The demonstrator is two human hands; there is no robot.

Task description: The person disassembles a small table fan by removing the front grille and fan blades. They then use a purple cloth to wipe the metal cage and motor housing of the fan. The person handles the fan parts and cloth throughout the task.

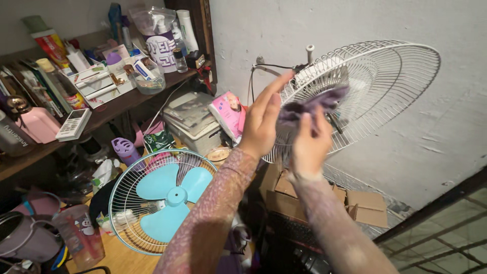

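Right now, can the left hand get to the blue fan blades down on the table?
Probably not directly. The left hand is up against the white fan guard, and the blue fan blades lie under a wire grille that covers them.

A dark wooden shelf [133, 99] carries a white calculator [74, 124], a pink kettle [36, 123], a clear bowl [148, 81] and crowded bottles and boxes. Below, the wooden desk [117, 258] holds a fan front with blue blades [163, 199] and a plastic cup [80, 234].
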